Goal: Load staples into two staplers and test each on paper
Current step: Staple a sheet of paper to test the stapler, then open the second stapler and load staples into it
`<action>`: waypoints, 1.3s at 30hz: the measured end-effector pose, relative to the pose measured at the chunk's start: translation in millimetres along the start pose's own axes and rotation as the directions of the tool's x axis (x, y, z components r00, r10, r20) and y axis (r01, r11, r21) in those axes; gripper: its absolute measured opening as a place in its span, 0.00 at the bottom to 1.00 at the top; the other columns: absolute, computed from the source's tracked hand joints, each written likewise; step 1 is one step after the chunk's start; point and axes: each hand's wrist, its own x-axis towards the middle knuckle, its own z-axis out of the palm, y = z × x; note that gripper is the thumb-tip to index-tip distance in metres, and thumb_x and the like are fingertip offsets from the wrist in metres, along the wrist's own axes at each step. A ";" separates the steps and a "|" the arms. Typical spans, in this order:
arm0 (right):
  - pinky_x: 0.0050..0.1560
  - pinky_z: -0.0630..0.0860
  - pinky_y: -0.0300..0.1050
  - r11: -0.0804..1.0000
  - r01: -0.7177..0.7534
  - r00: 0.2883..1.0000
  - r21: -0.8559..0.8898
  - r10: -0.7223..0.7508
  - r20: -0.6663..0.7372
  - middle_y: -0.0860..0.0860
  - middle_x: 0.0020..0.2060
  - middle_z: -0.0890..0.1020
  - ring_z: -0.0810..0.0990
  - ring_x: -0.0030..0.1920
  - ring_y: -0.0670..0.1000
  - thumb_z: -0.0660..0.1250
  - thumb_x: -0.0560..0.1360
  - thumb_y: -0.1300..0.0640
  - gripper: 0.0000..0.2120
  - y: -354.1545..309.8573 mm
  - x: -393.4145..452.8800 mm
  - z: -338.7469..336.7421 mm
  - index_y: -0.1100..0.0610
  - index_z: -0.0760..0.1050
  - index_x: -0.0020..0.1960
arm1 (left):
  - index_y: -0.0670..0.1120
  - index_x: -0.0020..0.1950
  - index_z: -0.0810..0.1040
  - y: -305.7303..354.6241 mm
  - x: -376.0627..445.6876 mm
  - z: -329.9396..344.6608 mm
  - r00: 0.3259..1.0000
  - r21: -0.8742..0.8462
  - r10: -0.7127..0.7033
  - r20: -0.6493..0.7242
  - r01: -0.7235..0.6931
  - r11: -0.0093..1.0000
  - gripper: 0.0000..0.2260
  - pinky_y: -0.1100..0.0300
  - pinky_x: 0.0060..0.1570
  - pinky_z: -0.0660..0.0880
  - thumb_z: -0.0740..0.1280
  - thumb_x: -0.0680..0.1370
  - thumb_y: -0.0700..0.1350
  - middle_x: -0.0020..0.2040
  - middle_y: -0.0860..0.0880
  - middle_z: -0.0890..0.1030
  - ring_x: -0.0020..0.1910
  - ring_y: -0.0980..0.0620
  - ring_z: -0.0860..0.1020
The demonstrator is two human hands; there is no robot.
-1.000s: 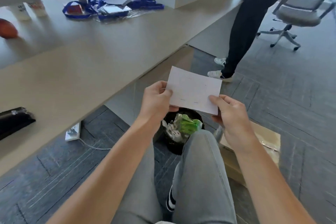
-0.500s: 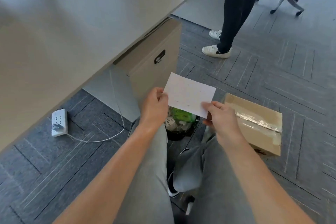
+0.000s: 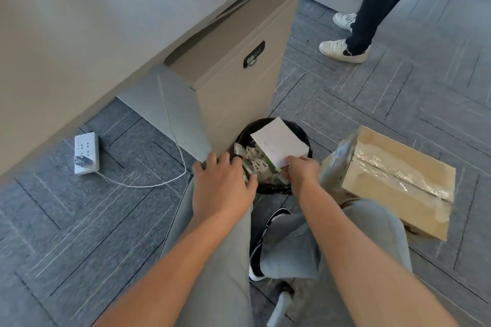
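Note:
A white sheet of paper with small staple marks hangs over a black waste bin full of crumpled rubbish on the floor. My right hand pinches the sheet's near corner, just above the bin's rim. My left hand holds nothing; it rests palm down on my left knee beside the bin, fingers spread. No stapler is in view.
A beige drawer cabinet stands under the desk right behind the bin. A taped cardboard box lies at the right. A white power strip with a cable lies at the left. A person's legs stand at the back right.
My view has tipped down from the desk to the floor. My left hand let go of the paper and dropped to my knee. My right hand lowered the sheet over the bin.

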 end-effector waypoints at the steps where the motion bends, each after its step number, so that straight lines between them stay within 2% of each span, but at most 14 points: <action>1: 0.33 0.78 0.46 1.000 -0.004 1.000 -0.016 0.004 -0.005 0.60 0.45 0.83 0.80 0.37 0.55 0.69 0.77 0.66 0.05 5.4 5.9 3.8 0.60 0.76 0.43 | 0.49 0.56 0.78 -1.0 -0.5 0.5 1.000 -0.007 -0.004 -0.003 0.004 1.000 0.21 0.44 0.56 0.70 0.55 0.78 0.63 0.55 0.49 0.79 0.59 0.45 0.73; 4: 0.29 0.74 0.44 0.996 -0.053 0.998 -0.071 0.055 0.027 0.57 0.38 0.80 0.77 0.32 0.52 0.73 0.75 0.59 0.06 18.2 14.7 7.5 0.60 0.77 0.45 | 0.49 0.55 0.79 -2.4 -0.9 -0.3 1.000 -0.007 -0.016 0.007 0.016 1.000 0.21 0.45 0.56 0.70 0.56 0.78 0.62 0.54 0.49 0.80 0.59 0.45 0.74; 7: 0.39 0.77 0.47 0.988 -0.030 0.996 -0.151 0.043 0.079 0.55 0.37 0.79 0.77 0.36 0.54 0.73 0.75 0.58 0.06 22.2 13.1 5.9 0.59 0.78 0.45 | 0.49 0.54 0.79 -4.1 -0.8 -1.6 1.000 0.002 -0.012 0.016 0.012 1.000 0.21 0.45 0.54 0.70 0.55 0.78 0.63 0.53 0.48 0.80 0.57 0.44 0.74; 9: 0.41 0.75 0.48 0.989 0.009 0.996 -0.150 0.006 0.093 0.56 0.39 0.81 0.78 0.38 0.53 0.72 0.76 0.59 0.06 18.3 4.4 2.4 0.60 0.78 0.49 | 0.49 0.54 0.79 -5.5 -1.5 -1.7 1.000 -0.002 -0.005 0.023 0.005 1.000 0.22 0.45 0.54 0.70 0.54 0.78 0.63 0.53 0.48 0.80 0.57 0.45 0.74; 11: 0.46 0.79 0.50 0.981 0.095 0.990 -0.172 -0.074 0.123 0.57 0.45 0.84 0.81 0.41 0.52 0.71 0.77 0.59 0.11 8.0 -10.6 -3.2 0.59 0.77 0.58 | 0.49 0.55 0.79 -8.0 -3.2 -2.8 0.999 -0.019 0.002 0.033 -0.001 1.000 0.23 0.45 0.54 0.70 0.54 0.78 0.63 0.54 0.48 0.80 0.58 0.45 0.74; 13: 0.48 0.81 0.53 0.922 0.282 0.952 -0.264 -0.235 0.198 0.56 0.48 0.86 0.85 0.44 0.54 0.69 0.79 0.58 0.13 -8.1 -33.6 -12.2 0.59 0.76 0.63 | 0.49 0.59 0.78 -12.4 -6.6 -5.3 0.999 -0.046 0.014 0.046 -0.012 0.999 0.24 0.45 0.57 0.70 0.54 0.79 0.63 0.58 0.49 0.79 0.61 0.46 0.73; 15: 0.50 0.81 0.56 0.763 0.498 0.864 -0.412 -0.392 0.317 0.53 0.45 0.87 0.86 0.48 0.55 0.69 0.79 0.56 0.11 -25.4 -60.4 -21.1 0.57 0.79 0.61 | 0.49 0.63 0.76 -19.1 -12.0 -10.1 0.996 -0.076 0.038 0.080 -0.032 0.997 0.22 0.44 0.63 0.68 0.55 0.80 0.62 0.63 0.49 0.77 0.66 0.46 0.70; 18: 0.51 0.81 0.52 0.503 0.714 0.700 -0.486 -0.513 0.497 0.49 0.43 0.87 0.86 0.47 0.52 0.69 0.79 0.54 0.07 -53.0 -105.0 -27.1 0.53 0.83 0.54 | 0.49 0.68 0.72 -31.8 -28.3 -30.3 0.988 -0.129 0.079 0.132 -0.062 0.990 0.22 0.46 0.68 0.65 0.58 0.80 0.61 0.69 0.49 0.72 0.71 0.47 0.66; 21: 0.53 0.81 0.51 0.297 0.834 0.547 -0.465 -0.555 0.627 0.47 0.44 0.86 0.85 0.47 0.50 0.69 0.80 0.53 0.07 -78.8 -152.7 -21.9 0.53 0.84 0.53 | 0.47 0.70 0.70 -46.2 -59.1 -68.7 0.990 -0.184 0.080 0.113 -0.058 0.981 0.24 0.47 0.69 0.66 0.58 0.81 0.61 0.70 0.47 0.71 0.72 0.45 0.65; 26: 0.53 0.82 0.51 0.006 0.944 0.283 -0.330 -0.532 0.798 0.44 0.44 0.86 0.83 0.46 0.46 0.68 0.80 0.49 0.09 -104.4 -244.5 4.3 0.51 0.84 0.55 | 0.47 0.73 0.68 -84.5 -124.7 -135.0 0.998 -0.210 0.054 -0.043 -0.061 0.976 0.26 0.47 0.69 0.67 0.59 0.81 0.60 0.73 0.48 0.69 0.74 0.47 0.65; 32: 0.53 0.81 0.52 -0.152 0.982 0.020 -0.109 -0.495 0.869 0.45 0.42 0.86 0.84 0.45 0.49 0.67 0.78 0.46 0.10 -101.3 -346.1 62.4 0.49 0.83 0.53 | 0.48 0.75 0.66 -145.6 -196.6 -196.2 0.985 -0.204 -0.071 -0.158 0.038 0.978 0.27 0.47 0.64 0.72 0.57 0.81 0.62 0.69 0.49 0.73 0.68 0.47 0.71; 37: 0.55 0.79 0.51 -0.215 0.976 -0.126 0.035 -0.425 0.896 0.46 0.43 0.86 0.83 0.46 0.50 0.70 0.79 0.50 0.09 -75.4 -410.2 115.9 0.51 0.84 0.55 | 0.50 0.75 0.68 -195.5 -251.8 -225.3 0.938 -0.268 -0.203 -0.281 0.126 0.955 0.25 0.53 0.65 0.71 0.58 0.81 0.61 0.68 0.51 0.75 0.68 0.50 0.72; 39: 0.56 0.79 0.50 -0.222 0.970 -0.181 0.096 -0.407 0.895 0.47 0.47 0.84 0.82 0.45 0.49 0.71 0.78 0.53 0.11 -61.8 -427.9 136.0 0.54 0.83 0.59 | 0.50 0.74 0.70 -216.2 -269.7 -230.2 0.908 -0.305 -0.260 -0.327 0.159 0.939 0.24 0.52 0.65 0.71 0.60 0.81 0.60 0.66 0.51 0.76 0.67 0.51 0.72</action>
